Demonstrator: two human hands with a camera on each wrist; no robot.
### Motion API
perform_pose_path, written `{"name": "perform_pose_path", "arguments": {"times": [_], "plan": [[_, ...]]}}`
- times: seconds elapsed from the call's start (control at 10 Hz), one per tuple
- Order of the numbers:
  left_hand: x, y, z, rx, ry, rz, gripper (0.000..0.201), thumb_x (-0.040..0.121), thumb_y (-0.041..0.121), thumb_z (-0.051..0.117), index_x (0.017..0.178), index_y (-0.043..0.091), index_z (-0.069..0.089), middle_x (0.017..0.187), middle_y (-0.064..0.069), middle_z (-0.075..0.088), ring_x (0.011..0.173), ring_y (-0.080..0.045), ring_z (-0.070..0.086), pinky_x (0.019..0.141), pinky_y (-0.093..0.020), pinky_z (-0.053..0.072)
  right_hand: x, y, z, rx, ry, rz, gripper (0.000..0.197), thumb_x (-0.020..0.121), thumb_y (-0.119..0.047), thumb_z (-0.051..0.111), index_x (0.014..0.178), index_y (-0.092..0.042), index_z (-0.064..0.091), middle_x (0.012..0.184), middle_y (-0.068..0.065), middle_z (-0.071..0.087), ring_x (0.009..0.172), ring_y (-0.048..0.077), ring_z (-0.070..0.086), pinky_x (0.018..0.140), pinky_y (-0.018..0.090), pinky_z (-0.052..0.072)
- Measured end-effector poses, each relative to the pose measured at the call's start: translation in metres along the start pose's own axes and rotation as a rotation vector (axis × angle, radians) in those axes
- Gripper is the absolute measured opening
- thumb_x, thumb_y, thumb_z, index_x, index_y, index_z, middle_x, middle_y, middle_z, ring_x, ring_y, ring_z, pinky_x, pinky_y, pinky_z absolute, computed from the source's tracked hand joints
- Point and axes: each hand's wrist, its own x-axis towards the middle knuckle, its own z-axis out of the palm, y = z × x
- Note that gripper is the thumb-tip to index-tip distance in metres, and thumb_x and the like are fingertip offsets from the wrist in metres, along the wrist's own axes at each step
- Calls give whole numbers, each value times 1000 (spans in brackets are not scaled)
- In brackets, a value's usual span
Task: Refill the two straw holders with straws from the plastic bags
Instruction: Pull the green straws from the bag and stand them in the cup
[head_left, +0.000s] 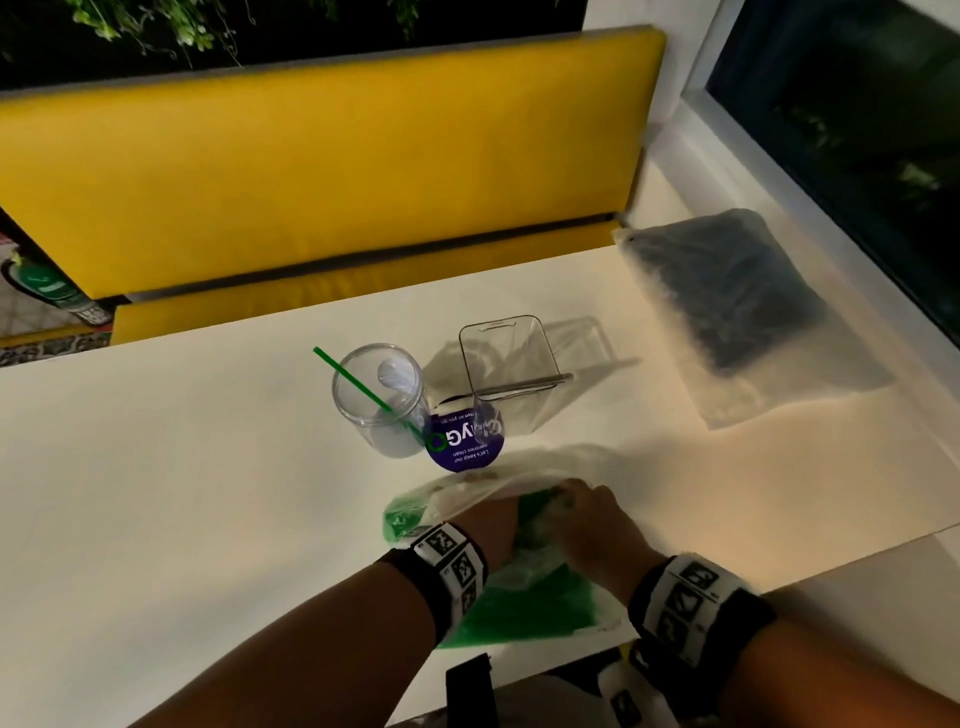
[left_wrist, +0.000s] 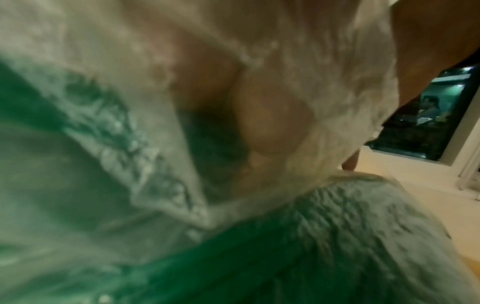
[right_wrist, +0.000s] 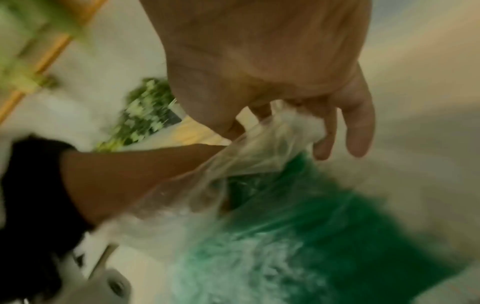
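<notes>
At the near edge of the white table (head_left: 208, 493), the right hand (head_left: 592, 519) pinches the mouth of the bag of green straws (head_left: 519, 608) while the left hand (head_left: 491, 525) reaches inside (its grasp is hidden, so I cannot tell). Mid-table stand the round holder (head_left: 382, 400), with one green straw (head_left: 353, 382), and the square holder (head_left: 506, 364); the bag of dark straws (head_left: 727, 291) lies by the far right corner

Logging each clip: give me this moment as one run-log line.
left hand: reaching into bag of green straws | right hand: grips bag mouth | round holder: one green straw | square holder: one metal straw | dark bag: untouched
</notes>
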Motion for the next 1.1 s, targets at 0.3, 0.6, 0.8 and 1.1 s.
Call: {"name": "perform_pose_path", "arguments": {"times": [0.3, 0.6, 0.8, 1.1], "plan": [[14, -12, -3, 81, 135, 210, 14, 93, 45, 46, 96, 34, 56, 92, 8, 61, 81, -15, 55, 82, -27, 44, 47, 28, 39, 88, 23, -23, 27, 89, -26, 41, 105, -43, 55, 106, -13, 55, 99, 16, 51, 89, 31, 42], [23, -12, 3, -198, 178, 210, 35, 103, 20, 48, 134, 5, 53, 143, -21, 50, 122, -34, 53, 106, -39, 41, 13, -7, -16, 296, 56, -236, 18, 101, -27, 47, 98, -23, 64, 92, -14, 61, 88, 0, 58, 76, 8, 42], [26, -19, -5, 85, 149, 148, 46, 99, 27, 53, 141, 11, 48, 139, -14, 53, 130, -38, 48, 112, -43, 36, 8, -4, -24, 226, 162, -263, 24, 95, -37, 57, 105, -18, 68, 99, -3, 67, 89, 11, 61, 81, 27, 51], [10, -4, -19, 156, 324, 212, 29, 95, 42, 39, 109, 27, 60, 103, 3, 64, 89, -19, 59, 84, -31, 51, 8, -8, -37, 162, 96, -356, 31, 98, -31, 41, 118, -29, 65, 112, -9, 70, 100, 7, 62, 92, 32, 52]]}}
